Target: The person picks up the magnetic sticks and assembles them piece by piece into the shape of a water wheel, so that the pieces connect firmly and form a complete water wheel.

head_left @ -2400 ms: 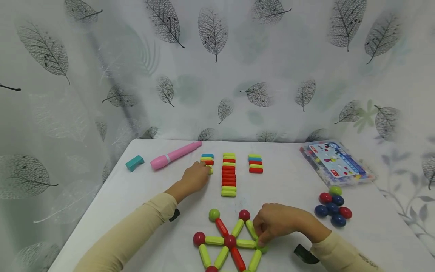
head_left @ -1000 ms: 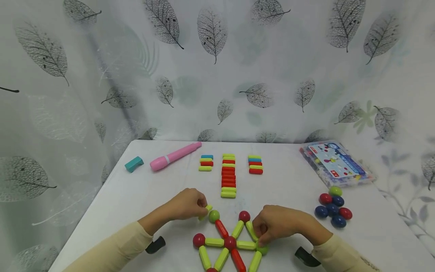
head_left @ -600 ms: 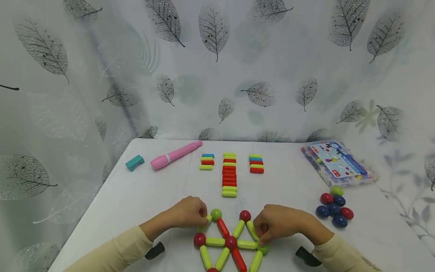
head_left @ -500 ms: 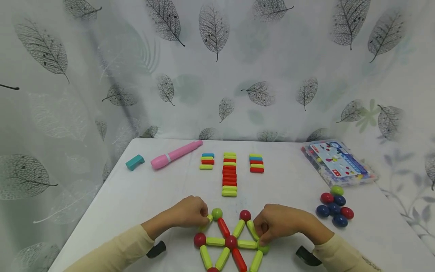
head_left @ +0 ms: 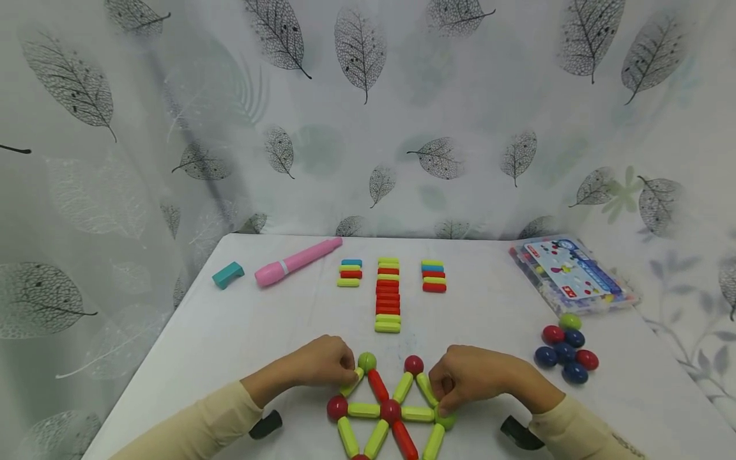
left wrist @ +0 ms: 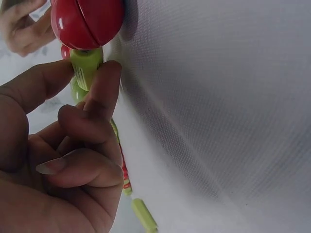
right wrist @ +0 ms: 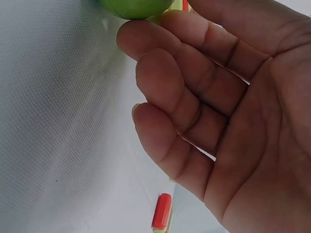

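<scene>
On the white table lies a wheel-like frame of magnetic rods and balls, centred on a red ball [head_left: 390,411]. My left hand [head_left: 322,364] pinches a yellow-green magnetic rod [left wrist: 86,68] between thumb and finger. One end of it meets the left red ball [left wrist: 90,22]; the other reaches the green ball [head_left: 367,361] at the top left. My right hand [head_left: 474,377] holds the right-hand green ball [head_left: 447,420], thumb and fingers curled at it beside a slanting yellow-green rod [head_left: 425,388]. The frame's lower part is cut off in the head view.
Spare rods lie in a left stack [head_left: 349,275], a long middle column [head_left: 388,294] and a right stack [head_left: 434,276]. Several loose balls [head_left: 565,353] sit at the right, before a clear plastic box [head_left: 569,271]. A pink pen-like tool [head_left: 299,262] and a teal block [head_left: 228,275] lie back left.
My left hand has taken the yellow-green rod from the left stack and brought it forward, into the gap between the green and red balls. My right hand has stayed at its ball.
</scene>
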Motion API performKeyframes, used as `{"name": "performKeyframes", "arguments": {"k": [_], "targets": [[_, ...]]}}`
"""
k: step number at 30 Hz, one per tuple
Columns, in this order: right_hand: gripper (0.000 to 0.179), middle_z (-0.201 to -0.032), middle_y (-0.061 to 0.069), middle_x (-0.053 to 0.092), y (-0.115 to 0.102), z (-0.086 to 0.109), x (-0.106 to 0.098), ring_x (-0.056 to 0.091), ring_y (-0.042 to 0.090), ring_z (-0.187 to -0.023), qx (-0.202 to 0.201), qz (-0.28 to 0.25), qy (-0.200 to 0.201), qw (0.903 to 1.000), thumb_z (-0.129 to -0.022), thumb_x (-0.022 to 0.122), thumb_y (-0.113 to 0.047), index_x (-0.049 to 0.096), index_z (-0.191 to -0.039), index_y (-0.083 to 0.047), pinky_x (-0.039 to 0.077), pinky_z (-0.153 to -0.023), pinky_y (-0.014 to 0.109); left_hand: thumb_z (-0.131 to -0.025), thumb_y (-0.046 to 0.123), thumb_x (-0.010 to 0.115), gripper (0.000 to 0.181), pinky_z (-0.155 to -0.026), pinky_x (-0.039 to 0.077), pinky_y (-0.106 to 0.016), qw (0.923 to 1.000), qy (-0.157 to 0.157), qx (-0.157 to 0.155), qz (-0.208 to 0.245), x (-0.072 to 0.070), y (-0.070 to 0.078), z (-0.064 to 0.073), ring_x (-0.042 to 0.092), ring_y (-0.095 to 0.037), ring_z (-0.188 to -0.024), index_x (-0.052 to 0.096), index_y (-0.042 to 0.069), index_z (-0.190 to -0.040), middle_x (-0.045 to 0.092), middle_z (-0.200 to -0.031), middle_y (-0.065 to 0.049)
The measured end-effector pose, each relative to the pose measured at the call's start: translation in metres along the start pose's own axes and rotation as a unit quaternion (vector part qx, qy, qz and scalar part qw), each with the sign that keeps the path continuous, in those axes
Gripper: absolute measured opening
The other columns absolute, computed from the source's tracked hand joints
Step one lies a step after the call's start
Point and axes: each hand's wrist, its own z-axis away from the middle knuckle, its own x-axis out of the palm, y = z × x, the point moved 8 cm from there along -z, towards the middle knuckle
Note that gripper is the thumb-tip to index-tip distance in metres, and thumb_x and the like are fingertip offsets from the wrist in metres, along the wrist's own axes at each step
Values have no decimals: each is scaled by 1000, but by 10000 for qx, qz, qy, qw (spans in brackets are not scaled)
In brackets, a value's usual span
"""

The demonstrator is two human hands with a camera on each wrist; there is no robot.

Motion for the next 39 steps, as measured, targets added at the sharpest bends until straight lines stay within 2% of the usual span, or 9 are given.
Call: {"name": "performKeyframes", "arguments": {"k": [7, 18, 20, 22, 26, 28, 33, 36, 39], "targets": [[15, -68, -16, 57, -1, 1, 0, 50, 0, -65, 18, 13, -6, 10000, -86, 83, -28, 69, -83, -29, 45, -64, 19, -88, 29, 78, 13, -57, 42, -22, 9996, -105, -38, 256, 3, -4, 9, 52, -7, -64, 74, 18, -83, 62, -67, 8], [11, -68, -16, 58, 2, 1, -1, 50, 0, -64, -14, 107, 10, 9999, -89, 80, -32, 69, -84, -30, 44, -62, 19, -86, 28, 80, 14, -58, 41, -22, 9986, -110, 91, 519, 7, -7, 17, 52, -7, -65, 71, 18, -84, 61, -70, 8], [9, -69, -17, 59, 5, 0, -8, 50, 0, -64, -96, 223, 167, 9996, -91, 77, -33, 70, -86, -30, 45, -63, 19, -86, 29, 80, 15, -57, 40, -21, 9984, -68, 117, 541, 8, -7, 18, 51, -6, -64, 70, 18, -83, 61, -68, 8], [6, -72, -17, 60, 10, -2, -22, 52, 1, -66, -97, 404, 558, 9976, -93, 75, -32, 71, -89, -29, 48, -64, 21, -86, 28, 80, 15, -57, 39, -21, 9981, -29, 145, 590, 9, -7, 19, 50, -6, -63, 70, 17, -82, 60, -67, 8], [5, -79, -15, 63, 27, -11, -64, 56, 7, -73, 380, 835, 1711, 9810, -93, 75, -27, 73, -96, -23, 50, -68, 25, -87, 28, 79, 15, -56, 38, -21, 9973, 19, 89, 730, 11, -10, 20, 50, -6, -62, 71, 16, -84, 59, -66, 8], [12, -84, -11, 66, 35, -18, -82, 57, 10, -77, 715, 1025, 2078, 9701, -92, 76, -24, 74, -102, -18, 52, -69, 28, -88, 28, 78, 14, -56, 38, -21, 9966, 22, 22, 823, 13, -13, 21, 50, -7, -63, 72, 16, -85, 59, -66, 8], [30, -103, 2, 71, 46, -44, -111, 64, 20, -92, 1176, 1716, 2404, 9481, -91, 78, -22, 73, -118, -10, 58, -78, 38, -89, 28, 77, 13, -56, 38, -22, 9952, 39, -130, 971, 15, -18, 23, 50, -8, -62, 73, 16, -87, 58, -65, 7], [30, -109, 8, 70, 55, -54, -122, 63, 25, -98, 1478, 2066, 2550, 9330, -91, 77, -18, 73, -120, -8, 59, -83, 43, -89, 29, 77, 13, -56, 37, -21, 9951, 65, -173, 970, 16, -19, 22, 50, -8, -62, 73, 17, -88, 58, -64, 6], [27, -107, 10, 68, 67, -61, -126, 60, 28, -98, 1776, 2240, 2535, 9242, -92, 75, -14, 73, -118, -8, 58, -84, 46, -89, 30, 77, 14, -56, 37, -21, 9951, 85, -181, 972, 17, -20, 23, 50, -8, -62, 73, 17, -88, 58, -65, 7]]}}
